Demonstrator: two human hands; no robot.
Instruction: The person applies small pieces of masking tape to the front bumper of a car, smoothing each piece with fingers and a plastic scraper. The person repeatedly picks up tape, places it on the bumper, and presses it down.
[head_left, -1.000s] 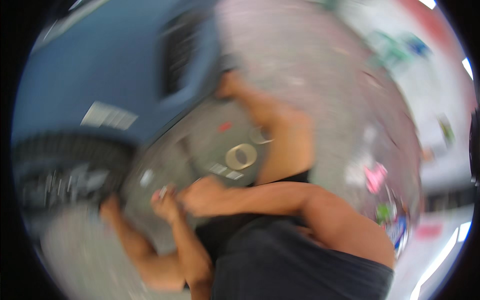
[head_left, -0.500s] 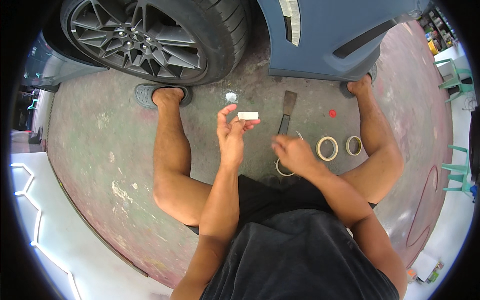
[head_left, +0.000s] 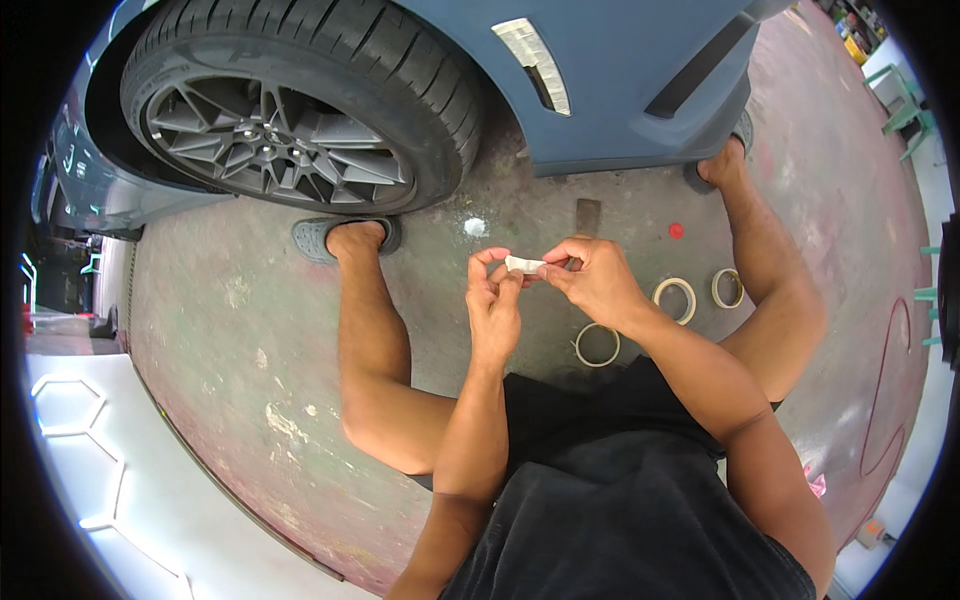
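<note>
A short white strip [head_left: 525, 265], which looks like masking tape, is held out level between my two hands above the floor. My left hand [head_left: 493, 305] pinches its left end with thumb and fingers. At the other end, the thumb and fingertips of my right hand [head_left: 597, 280] are closed on it. The strip bows slightly along its length. Beyond my right hand lies a putty knife [head_left: 588, 215], only its blade showing; the handle is hidden by the hand. Tape rolls [head_left: 597, 346], [head_left: 676, 285] lie under and beside my right forearm.
Another tape roll [head_left: 740, 288] and a red disc [head_left: 676, 231] lie on the floor to the right. White powder [head_left: 475, 228] is heaped near the car wheel [head_left: 290, 140]. Ahead, the blue body panel [head_left: 620, 90] carries masking tape [head_left: 530, 60] around a slot.
My right hand has come up and left from near the tape rolls and taken the strip's right end. The strip now bends. The view has shifted, showing more of the wheel.
</note>
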